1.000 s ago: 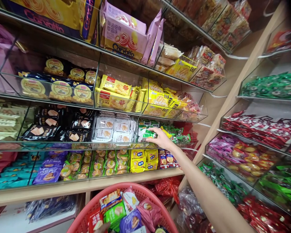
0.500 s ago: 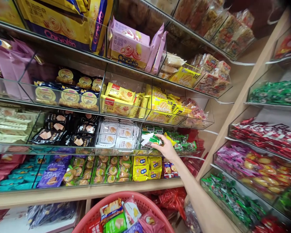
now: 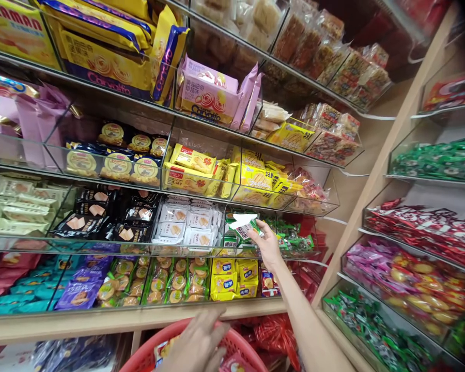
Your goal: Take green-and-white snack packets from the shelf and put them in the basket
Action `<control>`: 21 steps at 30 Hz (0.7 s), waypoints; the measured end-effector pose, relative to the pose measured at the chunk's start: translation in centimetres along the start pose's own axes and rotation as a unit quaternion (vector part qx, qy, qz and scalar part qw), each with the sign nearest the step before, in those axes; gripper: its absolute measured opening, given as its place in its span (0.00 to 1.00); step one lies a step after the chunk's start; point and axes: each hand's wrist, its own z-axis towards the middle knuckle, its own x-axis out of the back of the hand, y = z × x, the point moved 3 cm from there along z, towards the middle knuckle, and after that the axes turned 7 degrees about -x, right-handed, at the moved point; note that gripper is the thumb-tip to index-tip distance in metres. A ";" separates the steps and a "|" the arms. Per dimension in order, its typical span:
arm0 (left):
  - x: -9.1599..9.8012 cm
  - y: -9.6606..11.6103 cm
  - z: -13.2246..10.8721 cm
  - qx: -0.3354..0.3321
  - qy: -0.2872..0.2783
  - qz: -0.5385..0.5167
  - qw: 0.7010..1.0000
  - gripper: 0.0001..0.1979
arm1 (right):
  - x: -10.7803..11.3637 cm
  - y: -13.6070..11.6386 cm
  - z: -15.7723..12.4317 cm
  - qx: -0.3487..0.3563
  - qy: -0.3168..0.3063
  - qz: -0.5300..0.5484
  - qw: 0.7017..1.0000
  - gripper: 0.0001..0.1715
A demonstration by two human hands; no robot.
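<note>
My right hand (image 3: 268, 245) reaches to the third shelf's clear bin and grips a small green and white snack packet (image 3: 243, 225), lifted just above the bin of like green packets (image 3: 290, 235). My left hand (image 3: 196, 343) rises at the bottom of the view with its fingers spread and nothing in it, over the rim of a red plastic basket (image 3: 240, 342). The basket holds snack packets, mostly hidden by that hand.
Clear shelf bins hold white cracker packs (image 3: 188, 223), black packs (image 3: 112, 214), yellow biscuit packs (image 3: 256, 175) and pink Carvalto boxes (image 3: 209, 95). A second rack at the right carries red (image 3: 426, 219), green (image 3: 437, 157) and purple candy. A wooden upright (image 3: 375, 160) divides the racks.
My right hand has lifted the green packet up out of the bin. My left hand has come into view over the basket. The view has tilted upward.
</note>
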 end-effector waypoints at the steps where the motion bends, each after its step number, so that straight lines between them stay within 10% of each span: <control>1: 0.5 -0.5 2.0 -0.004 -0.027 0.016 0.999 0.16 | 0.1 0.0 0.0 -0.003 0.007 0.015 1.000 0.29; 9: 0.7 -2.8 14.3 -0.075 0.007 0.152 0.986 0.13 | 0.4 -0.5 0.2 -0.012 0.014 0.101 0.995 0.27; 21: -1.7 -4.5 15.7 -0.089 0.021 0.217 0.972 0.28 | 0.8 -0.9 -0.3 -0.047 0.041 0.185 0.981 0.27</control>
